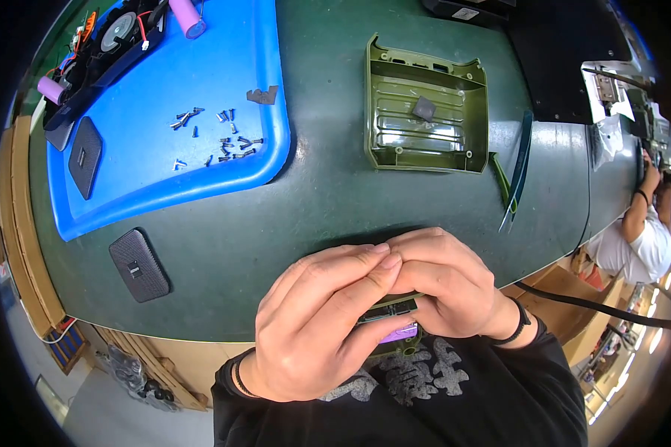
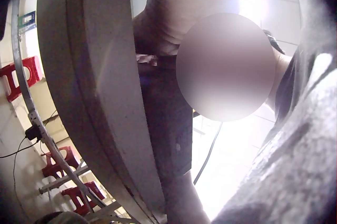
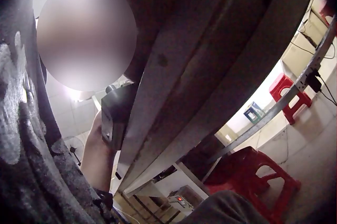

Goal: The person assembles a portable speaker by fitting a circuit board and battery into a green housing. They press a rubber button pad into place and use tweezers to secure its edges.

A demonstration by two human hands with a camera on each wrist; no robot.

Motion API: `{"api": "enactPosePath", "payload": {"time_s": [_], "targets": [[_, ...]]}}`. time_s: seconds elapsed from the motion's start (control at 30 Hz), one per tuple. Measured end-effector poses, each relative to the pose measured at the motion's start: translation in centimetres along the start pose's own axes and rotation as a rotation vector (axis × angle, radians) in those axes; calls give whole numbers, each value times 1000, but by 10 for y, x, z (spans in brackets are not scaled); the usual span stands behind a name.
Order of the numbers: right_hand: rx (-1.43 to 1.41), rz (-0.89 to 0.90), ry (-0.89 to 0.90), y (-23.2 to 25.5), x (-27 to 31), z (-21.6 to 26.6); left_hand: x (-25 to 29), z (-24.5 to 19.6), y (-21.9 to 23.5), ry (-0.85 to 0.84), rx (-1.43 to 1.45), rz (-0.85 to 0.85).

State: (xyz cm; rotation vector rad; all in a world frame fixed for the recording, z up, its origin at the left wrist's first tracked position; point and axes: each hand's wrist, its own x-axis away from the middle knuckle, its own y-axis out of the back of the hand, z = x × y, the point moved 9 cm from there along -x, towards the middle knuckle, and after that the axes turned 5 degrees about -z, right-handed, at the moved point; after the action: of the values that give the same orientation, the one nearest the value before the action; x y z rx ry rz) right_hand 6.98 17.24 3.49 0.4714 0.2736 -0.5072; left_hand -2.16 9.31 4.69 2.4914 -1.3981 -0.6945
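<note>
My two hands meet close to my chest at the near edge of the table. Between them they grip a small green plastic casing (image 1: 408, 348) with a dark slotted strip (image 1: 389, 310) and a purple part (image 1: 399, 334). The left hand (image 1: 313, 320) curls over its left side, the right hand (image 1: 451, 283) round its right side. Fingertips of both touch at the top and hide most of the casing. From below, the right wrist view has the dark underside of the held casing (image 3: 119, 116) beside the table edge.
A larger green shell (image 1: 380, 93) holds a grey pad (image 1: 423, 109). Beside it lies a slim teal tool (image 1: 525, 160). At left, a blue tray (image 1: 224, 59) carries screws (image 1: 235, 149), a black speaker assembly (image 1: 123, 56) and a purple cylinder (image 1: 186, 18). A black mesh panel (image 1: 139, 265) lies nearer.
</note>
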Motion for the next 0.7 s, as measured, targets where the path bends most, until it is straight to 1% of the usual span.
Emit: {"api": "enactPosePath", "payload": {"time_s": [0.23,0.7], "targets": [[-3,-11,8,0,0,0,0,-1,0,-11,-5,5],[-11,-3,-10,0,0,-1,-1,1,0,21,-1,12]]}}
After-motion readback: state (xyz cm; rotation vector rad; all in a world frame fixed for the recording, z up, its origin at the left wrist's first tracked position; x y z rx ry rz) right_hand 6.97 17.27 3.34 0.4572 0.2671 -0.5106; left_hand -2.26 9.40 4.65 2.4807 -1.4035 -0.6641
